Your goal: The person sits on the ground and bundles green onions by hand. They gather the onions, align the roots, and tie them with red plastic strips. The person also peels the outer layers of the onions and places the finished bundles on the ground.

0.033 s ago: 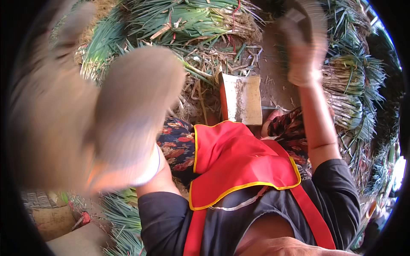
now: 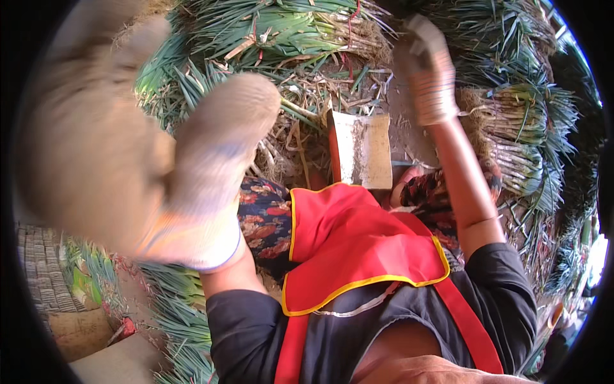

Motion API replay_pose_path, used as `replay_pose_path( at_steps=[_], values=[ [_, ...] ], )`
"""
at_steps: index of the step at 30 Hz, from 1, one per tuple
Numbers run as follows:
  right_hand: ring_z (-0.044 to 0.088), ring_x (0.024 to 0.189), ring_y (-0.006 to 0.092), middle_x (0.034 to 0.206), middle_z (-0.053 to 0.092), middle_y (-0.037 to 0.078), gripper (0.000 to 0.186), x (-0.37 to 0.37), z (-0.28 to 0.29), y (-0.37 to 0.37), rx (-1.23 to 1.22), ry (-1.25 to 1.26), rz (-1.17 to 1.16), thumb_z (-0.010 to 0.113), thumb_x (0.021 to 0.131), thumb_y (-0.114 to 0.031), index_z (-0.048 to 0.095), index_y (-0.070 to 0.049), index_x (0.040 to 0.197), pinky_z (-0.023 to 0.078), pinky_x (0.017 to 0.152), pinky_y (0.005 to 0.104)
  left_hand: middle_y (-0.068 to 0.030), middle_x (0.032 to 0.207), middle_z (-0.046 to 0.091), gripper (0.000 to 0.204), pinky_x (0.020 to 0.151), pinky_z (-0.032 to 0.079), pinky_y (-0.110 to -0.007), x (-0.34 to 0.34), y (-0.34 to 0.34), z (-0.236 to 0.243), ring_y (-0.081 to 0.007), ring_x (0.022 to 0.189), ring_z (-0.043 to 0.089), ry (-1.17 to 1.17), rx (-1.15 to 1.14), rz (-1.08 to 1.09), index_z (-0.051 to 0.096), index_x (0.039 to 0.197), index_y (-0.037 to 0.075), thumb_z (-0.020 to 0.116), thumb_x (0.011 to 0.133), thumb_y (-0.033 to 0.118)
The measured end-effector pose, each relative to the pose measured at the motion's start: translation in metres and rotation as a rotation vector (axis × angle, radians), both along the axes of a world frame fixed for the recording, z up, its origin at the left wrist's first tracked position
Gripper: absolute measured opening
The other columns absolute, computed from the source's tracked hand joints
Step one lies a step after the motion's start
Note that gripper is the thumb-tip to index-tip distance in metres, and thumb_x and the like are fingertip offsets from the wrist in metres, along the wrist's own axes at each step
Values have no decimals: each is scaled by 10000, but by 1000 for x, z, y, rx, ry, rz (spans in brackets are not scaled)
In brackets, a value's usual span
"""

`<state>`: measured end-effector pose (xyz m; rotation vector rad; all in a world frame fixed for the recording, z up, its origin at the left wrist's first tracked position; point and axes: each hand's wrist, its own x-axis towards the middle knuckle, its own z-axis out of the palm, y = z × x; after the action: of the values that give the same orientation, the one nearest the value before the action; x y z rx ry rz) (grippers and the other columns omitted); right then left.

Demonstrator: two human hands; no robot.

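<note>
My left hand, in a dirty knitted glove with a pale cuff, looms large and blurred on the left. Its thumb stands well apart from the fingers, and nothing shows in its grasp. Farther off at the upper right is my right hand, also gloved. Motion smears its fingers, so I cannot make out whether they hold anything. Just right of that hand lies a bundle of scallions, roots toward me. A larger tied scallion bundle lies at the top middle, left of the right hand.
Between my feet stands a bent pale board. Loose stalks and trimmings litter the ground beside it. A red apron covers my lap. More scallions lie at the lower left, near cardboard.
My right hand has shifted left, away from the bundles on the right. My left hand has risen slightly and turned, showing more of its cuff and thumb.
</note>
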<state>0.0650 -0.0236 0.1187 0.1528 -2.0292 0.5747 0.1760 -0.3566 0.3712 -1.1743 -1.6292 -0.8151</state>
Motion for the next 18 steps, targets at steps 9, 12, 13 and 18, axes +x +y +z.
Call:
replay_pose_path(
  at_steps=[9,12,13,18],
  values=[
    [560,1145,257,1230,560,207,515,32,-411,14,-184,-1803,-91,596,793,-333,580,22,1166,456,950,387,-72,1038,564,326,851,479,-298,-137,6,-100,-188,969,577,-683,15,218,575,1110,49,670,801,13],
    [614,1062,245,1128,619,190,407,46,-356,-27,-191,-1849,-113,613,794,-297,652,-4,1073,489,905,385,-54,1006,554,276,814,499,-265,-137,-41,-147,-151,906,593,-1043,59,230,589,1081,31,639,814,-21],
    [631,1019,276,1077,636,203,404,40,-385,10,-107,-1839,-163,633,770,-271,647,-11,1080,507,867,392,-50,1001,554,265,803,502,-256,-150,-15,-139,-144,891,595,-1022,22,149,591,1074,26,633,818,-29],
    [601,1014,353,1053,623,245,370,-33,-237,-8,-258,-1208,71,668,732,-232,636,8,1012,483,869,412,-23,959,558,212,775,489,-230,-144,-46,-152,-109,873,575,-1193,118,166,606,1046,35,634,838,-1]
  ],
)
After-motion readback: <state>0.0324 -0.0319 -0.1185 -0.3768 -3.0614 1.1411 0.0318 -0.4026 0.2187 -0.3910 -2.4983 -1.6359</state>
